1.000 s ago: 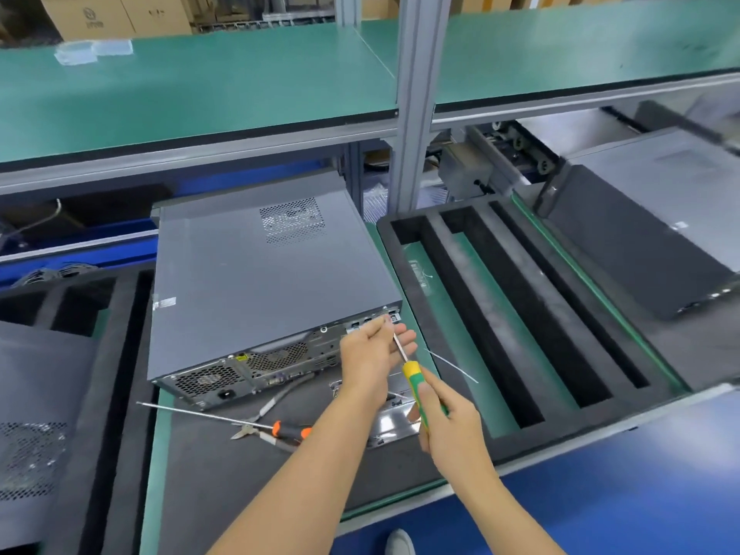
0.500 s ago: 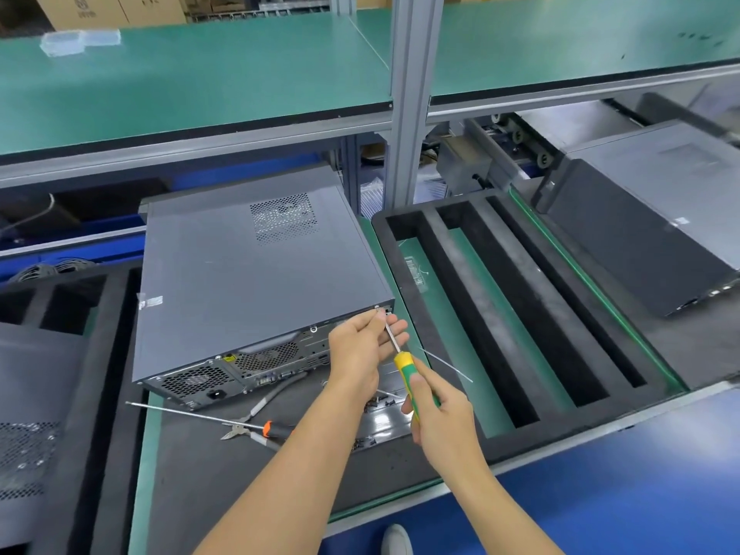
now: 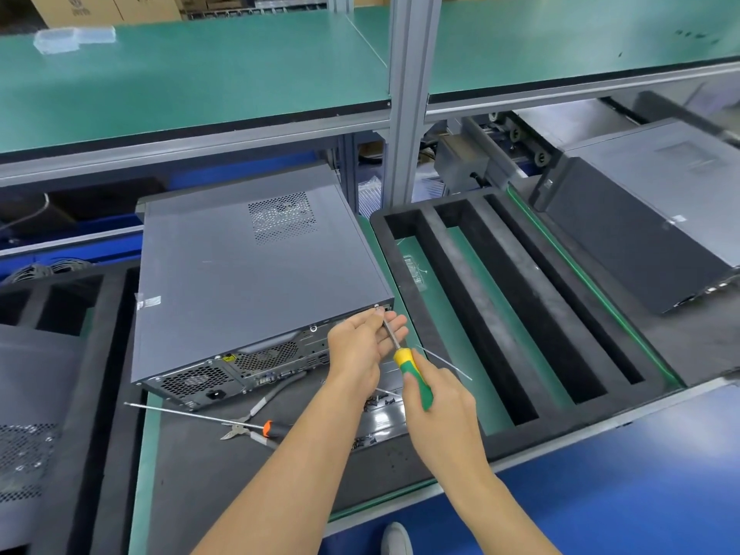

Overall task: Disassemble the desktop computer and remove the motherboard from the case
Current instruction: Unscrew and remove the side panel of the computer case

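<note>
1. The case (image 3: pixel 256 282) lies flat on the counter (image 3: pixel 224 486), lid on, its rear panel facing the person, so the motherboard inside is hidden.
2. The right hand (image 3: pixel 444 406) has its fingers wrapped round the green-and-yellow handle of the screwdriver (image 3: pixel 410 374).
3. The shaft's long axis runs up and to the left, away from the person, and the tip meets a screw (image 3: pixel 376 307) at the rear panel's upper right corner.
4. The left hand (image 3: pixel 360 346) is beside the shaft, its fingers loosely extended, fingertips up by that corner and seemingly steadying the tip; I cannot tell whether they pinch the shaft.
5. Both hands are at the same corner, so the coming move is likely a turn about the shaft's axis with the tip kept seated.
6. A shiny tray (image 3: pixel 380 418) just behind the hands holds a scatter of small dark screws.
7. The foam tray (image 3: pixel 420 250) to the right has long slots that look empty.
8. An orange-handled driver (image 3: pixel 208 416) and pliers (image 3: pixel 250 414) lie on the counter in front of the rear panel.
</note>
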`<action>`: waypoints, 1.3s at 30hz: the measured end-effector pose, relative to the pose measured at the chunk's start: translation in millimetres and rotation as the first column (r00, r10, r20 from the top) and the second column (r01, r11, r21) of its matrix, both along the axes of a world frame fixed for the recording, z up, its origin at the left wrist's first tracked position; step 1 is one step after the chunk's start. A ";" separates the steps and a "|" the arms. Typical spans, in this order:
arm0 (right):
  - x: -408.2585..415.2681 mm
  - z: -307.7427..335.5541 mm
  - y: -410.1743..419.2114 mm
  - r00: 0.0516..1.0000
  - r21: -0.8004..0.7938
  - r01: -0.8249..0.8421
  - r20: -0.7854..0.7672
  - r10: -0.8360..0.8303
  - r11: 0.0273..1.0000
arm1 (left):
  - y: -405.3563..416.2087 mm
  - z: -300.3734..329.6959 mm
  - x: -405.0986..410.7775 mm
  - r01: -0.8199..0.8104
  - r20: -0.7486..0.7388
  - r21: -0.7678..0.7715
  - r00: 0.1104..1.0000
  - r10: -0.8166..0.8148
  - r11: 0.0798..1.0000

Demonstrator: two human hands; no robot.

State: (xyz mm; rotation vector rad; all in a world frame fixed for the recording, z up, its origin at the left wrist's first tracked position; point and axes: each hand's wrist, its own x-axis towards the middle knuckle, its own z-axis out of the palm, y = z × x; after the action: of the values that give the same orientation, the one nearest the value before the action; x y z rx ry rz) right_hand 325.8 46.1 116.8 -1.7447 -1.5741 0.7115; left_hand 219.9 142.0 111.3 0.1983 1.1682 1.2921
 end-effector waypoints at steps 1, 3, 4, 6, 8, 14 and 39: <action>-0.6 0.5 -0.1 0.999 0.018 -0.008 0.036 0.007 1.000 | 0.1 0.5 0.0 -0.004 0.001 -0.001 1.000 0.004 1.000; -1.8 1.5 -1.4 0.993 0.043 -0.033 0.117 0.028 0.999 | 0.2 1.2 0.1 -0.012 0.008 -0.004 1.000 0.012 1.000; -2.5 2.1 -2.5 0.987 0.045 -0.045 0.158 0.037 0.998 | 0.3 1.4 0.3 -0.013 0.013 -0.004 1.000 0.013 1.000; -2.9 2.5 -5.0 0.968 0.044 -0.064 0.245 0.052 0.997 | 0.7 2.0 0.4 -0.017 0.022 -0.005 1.000 0.017 1.000; -2.3 3.1 -6.9 0.943 0.056 -0.066 0.329 0.044 0.996 | 1.6 1.9 0.2 -0.021 0.024 -0.008 0.999 0.021 1.000; -4.0 -0.4 -3.7 0.925 0.137 -0.076 0.380 0.019 0.988 | 2.5 0.2 -0.1 -0.024 0.015 -0.011 1.000 0.024 1.000; 0.4 5.3 11.6 0.994 -0.146 -0.070 -0.091 0.057 0.987 | 5.4 0.3 3.2 -0.080 0.032 -0.033 0.996 0.081 0.996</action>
State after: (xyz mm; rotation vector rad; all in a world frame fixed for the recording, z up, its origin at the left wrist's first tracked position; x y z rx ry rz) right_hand 326.2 57.7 122.1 -1.7509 -1.5574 0.9452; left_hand 223.1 147.4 111.6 0.1064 1.1777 1.3416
